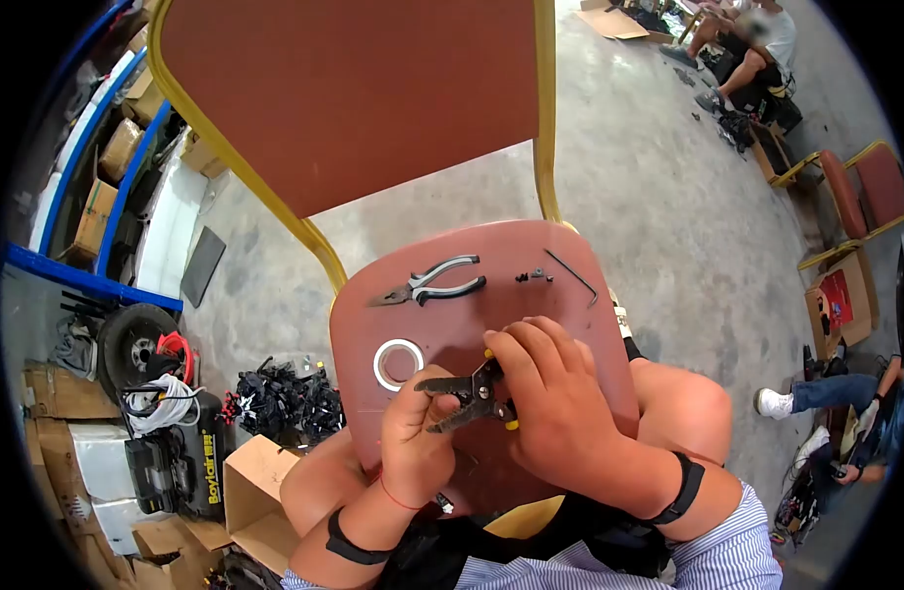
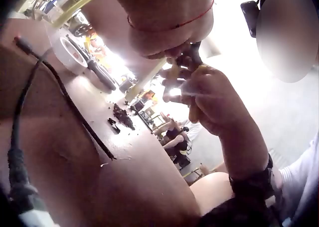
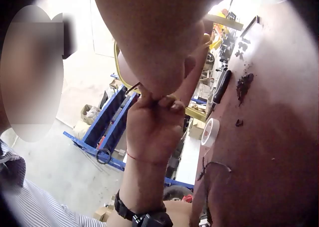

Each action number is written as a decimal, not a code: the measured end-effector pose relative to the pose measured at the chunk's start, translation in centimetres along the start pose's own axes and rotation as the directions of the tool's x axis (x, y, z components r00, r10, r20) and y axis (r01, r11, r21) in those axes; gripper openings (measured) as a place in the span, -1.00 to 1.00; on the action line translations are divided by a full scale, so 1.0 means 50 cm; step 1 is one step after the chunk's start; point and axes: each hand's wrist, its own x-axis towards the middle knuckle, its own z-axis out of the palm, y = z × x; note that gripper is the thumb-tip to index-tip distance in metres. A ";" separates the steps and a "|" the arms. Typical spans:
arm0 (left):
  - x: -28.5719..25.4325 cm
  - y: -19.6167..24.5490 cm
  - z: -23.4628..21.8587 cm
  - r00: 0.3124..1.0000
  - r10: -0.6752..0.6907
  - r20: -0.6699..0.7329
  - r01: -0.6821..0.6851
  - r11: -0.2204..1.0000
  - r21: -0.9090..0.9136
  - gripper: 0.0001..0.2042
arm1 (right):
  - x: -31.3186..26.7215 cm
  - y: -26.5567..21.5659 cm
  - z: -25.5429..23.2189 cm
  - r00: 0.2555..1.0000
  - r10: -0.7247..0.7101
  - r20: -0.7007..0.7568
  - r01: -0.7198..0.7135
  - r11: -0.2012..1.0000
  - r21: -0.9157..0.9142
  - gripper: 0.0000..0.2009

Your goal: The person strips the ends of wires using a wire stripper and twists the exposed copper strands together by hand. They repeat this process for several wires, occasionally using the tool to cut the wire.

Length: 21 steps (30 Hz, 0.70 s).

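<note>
My right hand (image 1: pixel 560 403) grips the yellow-trimmed handles of a black wire stripper (image 1: pixel 480 391) above the chair seat. The stripper's jaws stand apart and point left. At those jaws is my left hand (image 1: pixel 418 442), its fingers curled and its thumb between them; anything small pinched there is hidden. In the left wrist view a black cable (image 2: pixel 65 90) with a red tip lies on the seat below the hands. Dark crumbs (image 3: pixel 244 87) are scattered on the seat in the right wrist view.
The red chair seat (image 1: pixel 373 329) also carries combination pliers (image 1: pixel 432 283), a white tape roll (image 1: pixel 398 364), small black screws (image 1: pixel 534 277) and a hex key (image 1: pixel 575 275). The red backrest (image 1: pixel 363 88) rises beyond. An open cardboard box (image 1: pixel 260 492) stands at the lower left. Other people sit at right.
</note>
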 end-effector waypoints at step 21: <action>-0.020 0.005 -0.004 0.993 0.108 0.045 -0.103 0.989 -0.103 -0.78 | 0.012 0.010 -0.013 0.993 -0.120 -0.018 0.122 0.988 0.094 -0.62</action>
